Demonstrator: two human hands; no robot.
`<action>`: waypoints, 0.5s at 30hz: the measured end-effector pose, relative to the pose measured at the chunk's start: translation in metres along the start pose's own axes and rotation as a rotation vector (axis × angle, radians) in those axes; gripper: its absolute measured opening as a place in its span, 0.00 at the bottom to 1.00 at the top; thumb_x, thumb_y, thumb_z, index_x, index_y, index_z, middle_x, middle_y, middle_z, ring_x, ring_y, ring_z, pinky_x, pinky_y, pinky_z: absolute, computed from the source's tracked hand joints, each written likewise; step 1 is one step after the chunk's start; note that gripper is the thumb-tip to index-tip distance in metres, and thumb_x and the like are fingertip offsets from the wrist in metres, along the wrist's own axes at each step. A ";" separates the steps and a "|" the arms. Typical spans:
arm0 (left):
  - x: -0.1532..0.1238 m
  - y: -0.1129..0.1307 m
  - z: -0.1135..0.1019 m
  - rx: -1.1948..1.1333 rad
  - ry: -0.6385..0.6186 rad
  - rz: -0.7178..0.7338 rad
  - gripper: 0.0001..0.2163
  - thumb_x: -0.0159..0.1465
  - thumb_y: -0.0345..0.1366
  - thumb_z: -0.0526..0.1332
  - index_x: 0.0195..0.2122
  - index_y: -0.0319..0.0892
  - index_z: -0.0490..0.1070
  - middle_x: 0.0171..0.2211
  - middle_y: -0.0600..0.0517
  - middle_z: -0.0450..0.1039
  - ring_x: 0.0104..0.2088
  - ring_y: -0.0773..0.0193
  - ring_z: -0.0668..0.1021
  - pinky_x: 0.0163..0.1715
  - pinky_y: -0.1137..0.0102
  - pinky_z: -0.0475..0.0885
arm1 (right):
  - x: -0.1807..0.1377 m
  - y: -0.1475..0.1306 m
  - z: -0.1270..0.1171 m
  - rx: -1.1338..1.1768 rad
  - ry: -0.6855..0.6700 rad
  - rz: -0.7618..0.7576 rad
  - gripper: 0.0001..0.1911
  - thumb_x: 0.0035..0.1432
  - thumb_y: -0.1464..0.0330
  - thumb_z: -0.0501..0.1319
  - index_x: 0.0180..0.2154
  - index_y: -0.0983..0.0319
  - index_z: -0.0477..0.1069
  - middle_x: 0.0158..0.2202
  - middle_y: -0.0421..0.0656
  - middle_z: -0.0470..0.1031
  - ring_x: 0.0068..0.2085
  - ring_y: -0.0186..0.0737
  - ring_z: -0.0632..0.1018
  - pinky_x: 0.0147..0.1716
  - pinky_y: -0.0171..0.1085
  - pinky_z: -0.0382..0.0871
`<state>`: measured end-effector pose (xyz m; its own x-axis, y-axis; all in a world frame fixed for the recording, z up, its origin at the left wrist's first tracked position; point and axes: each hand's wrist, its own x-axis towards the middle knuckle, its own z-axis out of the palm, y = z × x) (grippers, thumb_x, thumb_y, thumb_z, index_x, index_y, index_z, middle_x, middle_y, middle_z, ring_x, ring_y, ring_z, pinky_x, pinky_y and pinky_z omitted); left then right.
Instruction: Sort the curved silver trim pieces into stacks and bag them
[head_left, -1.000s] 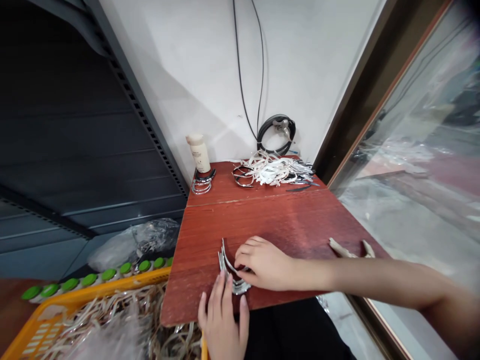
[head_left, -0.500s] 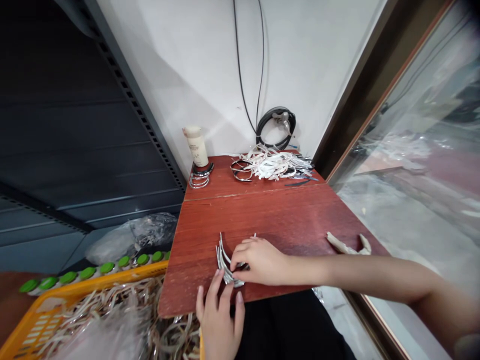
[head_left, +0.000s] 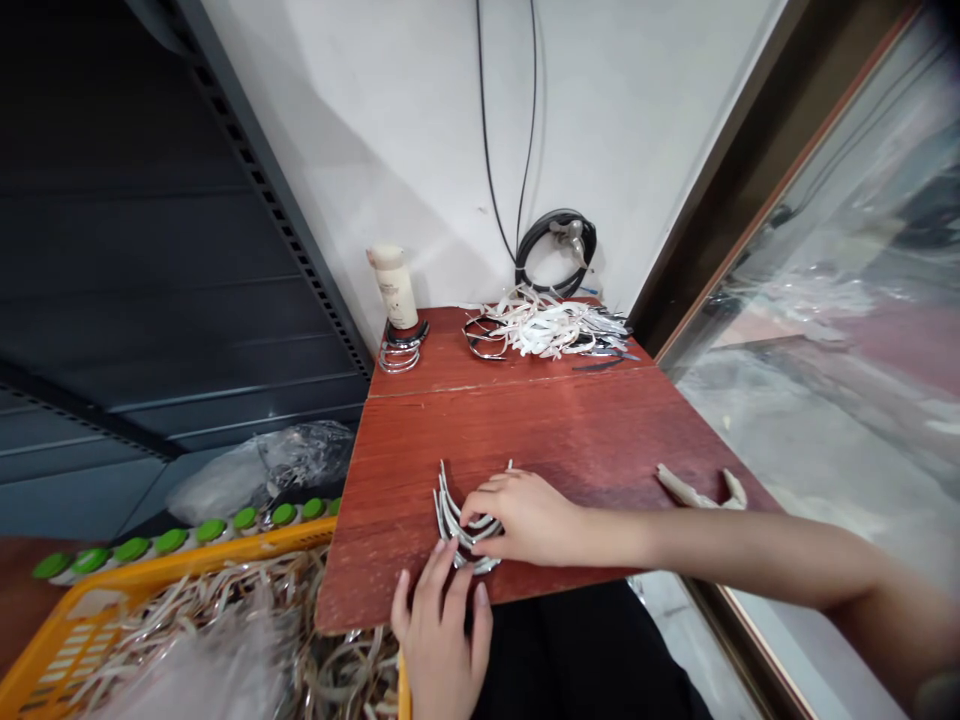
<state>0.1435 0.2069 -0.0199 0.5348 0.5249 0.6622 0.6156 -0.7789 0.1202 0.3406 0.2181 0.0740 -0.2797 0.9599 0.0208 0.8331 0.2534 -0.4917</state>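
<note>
While right hand (head_left: 529,518) stays gripping, headband stack (head_left: 452,512) seemingly spreads.

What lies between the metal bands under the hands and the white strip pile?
Only bare red tabletop, crossed by a seam, beyond the metal bands; head view.

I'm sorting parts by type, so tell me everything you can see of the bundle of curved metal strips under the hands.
The bundle of curved metal strips is several thin, shiny silver bands, each bent into an open arc and nested together. It lies flat near the front edge of the red-brown wooden table, tips pointing away from the person. The right hand closes fingers and thumb on its right part; the left hand touches its near curve with fingertips.
</note>
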 end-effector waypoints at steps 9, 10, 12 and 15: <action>0.002 0.002 -0.001 0.012 0.004 -0.017 0.11 0.62 0.30 0.58 0.46 0.42 0.72 0.48 0.43 0.75 0.52 0.58 0.74 0.64 0.56 0.49 | 0.005 0.005 -0.009 -0.010 -0.047 -0.041 0.06 0.61 0.67 0.63 0.36 0.58 0.79 0.38 0.40 0.82 0.43 0.40 0.77 0.47 0.39 0.61; 0.003 0.002 -0.001 0.014 0.009 -0.018 0.11 0.62 0.30 0.58 0.45 0.42 0.72 0.48 0.43 0.75 0.52 0.58 0.74 0.64 0.56 0.49 | 0.006 0.006 -0.009 -0.005 -0.054 -0.048 0.06 0.61 0.67 0.63 0.37 0.58 0.80 0.39 0.39 0.82 0.44 0.40 0.77 0.48 0.39 0.61; 0.003 0.001 0.000 0.025 0.016 -0.014 0.11 0.61 0.31 0.58 0.45 0.42 0.71 0.48 0.43 0.75 0.51 0.58 0.74 0.64 0.57 0.49 | 0.008 0.006 -0.009 0.002 -0.066 -0.056 0.06 0.60 0.67 0.64 0.37 0.57 0.80 0.40 0.39 0.82 0.44 0.40 0.77 0.48 0.39 0.61; 0.003 -0.001 0.002 0.062 0.019 -0.004 0.13 0.61 0.31 0.59 0.46 0.42 0.71 0.48 0.43 0.75 0.51 0.57 0.74 0.64 0.57 0.50 | 0.013 0.005 -0.006 -0.011 -0.088 -0.062 0.06 0.59 0.66 0.65 0.37 0.57 0.81 0.40 0.38 0.82 0.44 0.40 0.77 0.47 0.39 0.61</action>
<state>0.1461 0.2099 -0.0193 0.5212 0.5212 0.6757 0.6527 -0.7536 0.0779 0.3443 0.2327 0.0767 -0.3713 0.9282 -0.0254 0.8179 0.3139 -0.4822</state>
